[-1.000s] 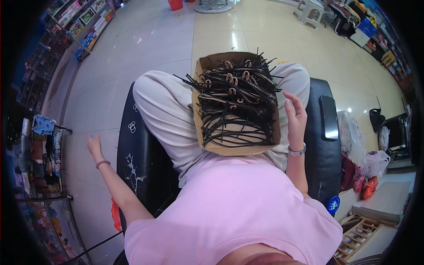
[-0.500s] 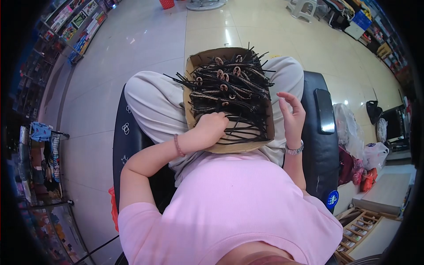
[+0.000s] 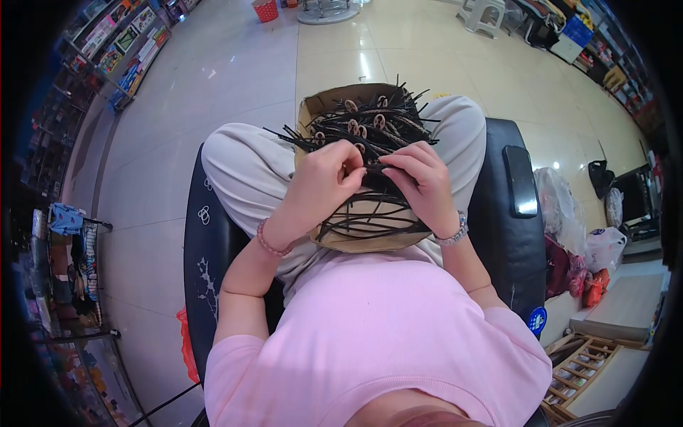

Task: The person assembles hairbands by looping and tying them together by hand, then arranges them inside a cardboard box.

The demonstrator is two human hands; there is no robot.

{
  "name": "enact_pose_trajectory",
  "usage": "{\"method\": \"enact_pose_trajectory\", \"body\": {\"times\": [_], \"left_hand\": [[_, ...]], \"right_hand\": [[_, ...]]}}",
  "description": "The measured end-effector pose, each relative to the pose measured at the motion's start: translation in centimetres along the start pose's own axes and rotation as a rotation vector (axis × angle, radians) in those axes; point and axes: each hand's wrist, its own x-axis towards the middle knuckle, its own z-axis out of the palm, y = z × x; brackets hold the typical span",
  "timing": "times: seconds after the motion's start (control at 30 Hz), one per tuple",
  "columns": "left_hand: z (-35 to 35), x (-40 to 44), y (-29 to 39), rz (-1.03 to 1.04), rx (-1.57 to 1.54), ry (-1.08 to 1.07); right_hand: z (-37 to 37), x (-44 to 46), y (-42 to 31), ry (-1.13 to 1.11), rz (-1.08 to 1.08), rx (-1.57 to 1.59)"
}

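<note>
An open cardboard box (image 3: 356,244) rests on my lap, between my knees. Braided dark cords (image 3: 398,135) with round brown pieces fill its far part, and thin black cords (image 3: 370,217) lie loose in its near part. Over the middle of the box, my left hand (image 3: 324,181) has thumb and forefinger pinched together. My right hand (image 3: 424,183) faces it a short way to the right, also pinching. A dark cord seems to run between the fingertips, but the fingers partly hide it.
A phone (image 3: 521,181) lies on the black seat to the right. Small pale rings (image 3: 204,215) lie on the left side of the seat. Plastic bags (image 3: 605,252) stand at the right. A white stool (image 3: 484,16) and a red basket (image 3: 265,10) are farther off.
My left hand has come from the left side to the box, first into its near part, then up to its middle. My right hand has moved left over the box and closed into a pinch.
</note>
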Motion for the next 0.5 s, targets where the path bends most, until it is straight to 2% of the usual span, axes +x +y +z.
{"method": "enact_pose_trajectory", "body": {"times": [0.2, 0.33, 0.37, 0.5], "left_hand": [[0.6, 1.3, 0.2, 0.042, -0.084, 0.184], [1.9, 2.3, -0.3, -0.219, -0.661, 0.122], [1.9, 2.5, -0.3, -0.218, -0.662, 0.12], [2.2, 2.9, -0.1, -0.265, -0.771, 0.093]], "right_hand": [[0.2, 1.6, -0.5, 0.19, -0.175, -0.216], [0.5, 1.5, -1.0, 0.138, 0.217, 0.121], [0.6, 1.5, -1.0, 0.14, 0.217, 0.12], [1.1, 1.7, -0.6, 0.199, 0.583, 0.622]]}}
